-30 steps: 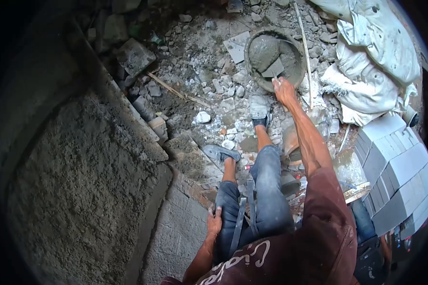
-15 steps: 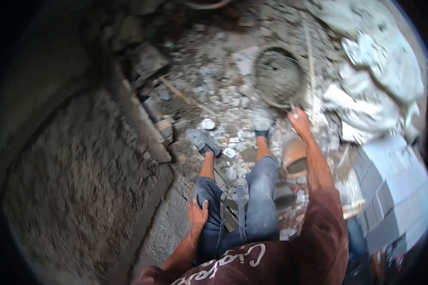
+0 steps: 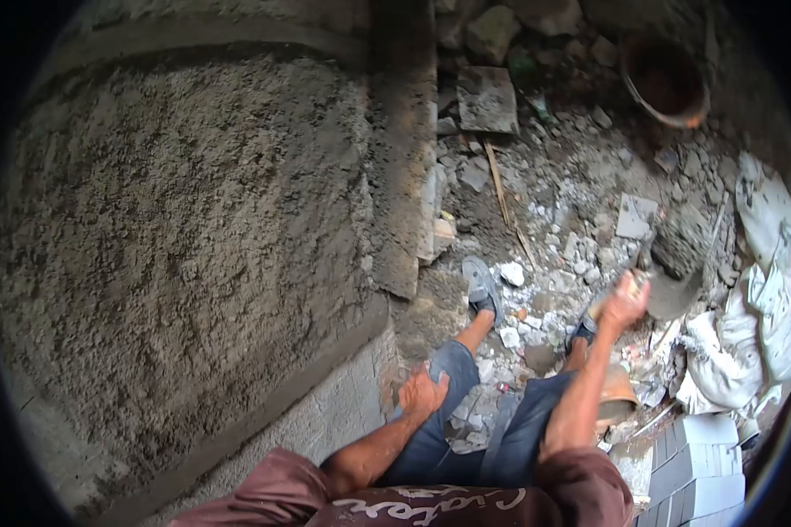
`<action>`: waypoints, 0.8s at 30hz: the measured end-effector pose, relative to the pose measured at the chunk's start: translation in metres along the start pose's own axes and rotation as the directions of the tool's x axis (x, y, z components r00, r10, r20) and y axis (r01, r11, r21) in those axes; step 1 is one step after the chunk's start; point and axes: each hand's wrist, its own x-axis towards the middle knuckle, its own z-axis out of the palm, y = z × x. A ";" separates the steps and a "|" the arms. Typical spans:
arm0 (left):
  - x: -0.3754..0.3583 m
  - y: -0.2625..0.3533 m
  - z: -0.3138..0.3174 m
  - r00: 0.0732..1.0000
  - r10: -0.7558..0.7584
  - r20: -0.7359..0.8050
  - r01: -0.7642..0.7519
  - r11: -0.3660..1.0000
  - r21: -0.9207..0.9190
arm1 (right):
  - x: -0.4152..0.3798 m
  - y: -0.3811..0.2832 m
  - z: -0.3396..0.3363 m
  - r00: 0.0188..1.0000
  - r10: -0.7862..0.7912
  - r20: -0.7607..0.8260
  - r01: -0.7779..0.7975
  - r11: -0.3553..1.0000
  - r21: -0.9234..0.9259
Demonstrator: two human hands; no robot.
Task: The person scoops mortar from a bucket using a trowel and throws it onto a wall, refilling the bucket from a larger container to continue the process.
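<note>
My right hand (image 3: 624,303) is closed around the handle of a trowel, out in front of my right leg. A thick lump of wet grey mortar (image 3: 681,244) sits on the trowel and hides most of its blade. Just beneath it shows part of the mortar bucket (image 3: 675,299). My left hand (image 3: 424,393) lies on my left knee with its fingers apart, holding nothing. To the left, a wall panel (image 3: 193,228) is covered in rough, damp-looking mortar.
Rubble (image 3: 554,237) covers the ground around my feet. White sacks (image 3: 751,325) lie at the right, beside stacked grey tiles (image 3: 694,461). An orange-brown container (image 3: 617,395) lies by my right leg. Another bucket (image 3: 668,83) stands farther back. A board (image 3: 404,176) borders the wall.
My view has swung left toward the wall. My right hand has lifted the trowel with a lump of mortar from the bucket. My left hand stays on my knee.
</note>
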 end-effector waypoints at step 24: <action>-0.009 0.031 0.030 0.996 -0.066 0.067 0.053 0.981 0.188 | 0.016 0.005 -0.181 0.938 0.221 0.267 0.008 0.756 -0.655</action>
